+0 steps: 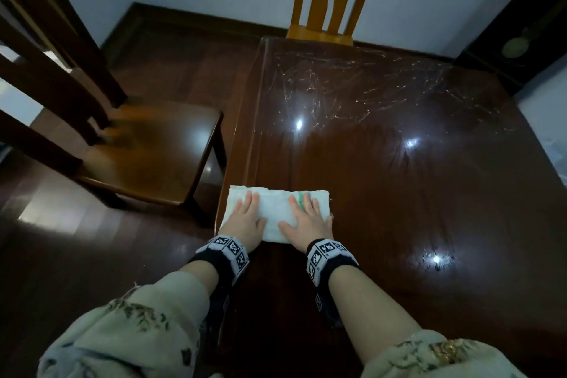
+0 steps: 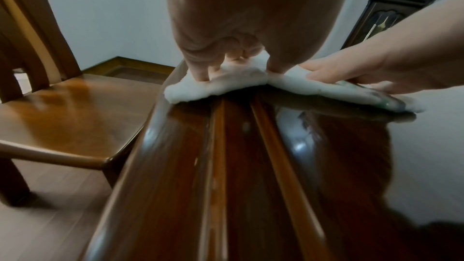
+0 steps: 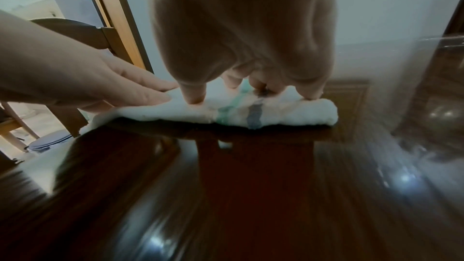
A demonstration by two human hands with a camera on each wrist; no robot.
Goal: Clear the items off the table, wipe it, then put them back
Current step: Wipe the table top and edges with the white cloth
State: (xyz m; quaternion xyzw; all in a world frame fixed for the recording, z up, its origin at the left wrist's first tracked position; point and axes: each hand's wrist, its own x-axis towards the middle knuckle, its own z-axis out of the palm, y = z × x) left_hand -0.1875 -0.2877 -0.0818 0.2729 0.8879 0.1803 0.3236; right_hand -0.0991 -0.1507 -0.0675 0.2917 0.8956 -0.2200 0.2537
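Observation:
A folded white cloth (image 1: 276, 212) with a green and a grey stripe lies on the dark glossy table (image 1: 399, 163), at its left edge near me. My left hand (image 1: 245, 215) presses flat on the cloth's left half, fingers straight. Flat on the right half lies my right hand (image 1: 308, 215), over the green stripe. In the left wrist view the cloth (image 2: 226, 82) overhangs the table's rounded edge (image 2: 160, 146) a little under my left hand (image 2: 213, 62). The right wrist view shows the cloth (image 3: 251, 112) under my right hand's fingertips (image 3: 193, 96). No other items are on the tabletop.
A dark wooden chair (image 1: 147, 150) stands left of the table, close to its edge. A lighter chair (image 1: 328, 3) is pushed in at the far side. A tall dark clock case (image 1: 521, 40) stands at the far right. Scratches and light reflections mark the tabletop.

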